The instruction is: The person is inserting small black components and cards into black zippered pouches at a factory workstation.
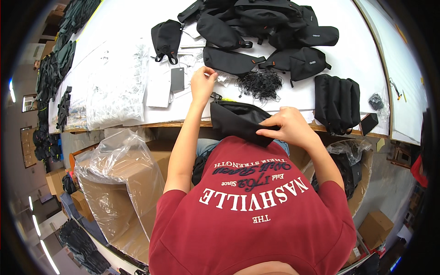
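A small black bag (236, 118) lies at the table's front edge, against my body, its upper side slack and folded. My right hand (288, 126) grips its right end, thumb and fingers closed on the fabric. Raised above the bag's left end, my left hand (204, 85) has its thumb and fingertips pinched together. Whatever is between them is too small to make out. Just right of that hand sits a tangled heap of thin black cords (260, 85). White paper tags and a dark grey card (177, 79) lie to its left.
A heap of black bags (256, 23) covers the table's far middle. More black bags (337, 103) stand in a row at the right. A stack of clear plastic bags (117, 87) lies at the left. Below the edge stands a plastic-lined cardboard box (114, 192).
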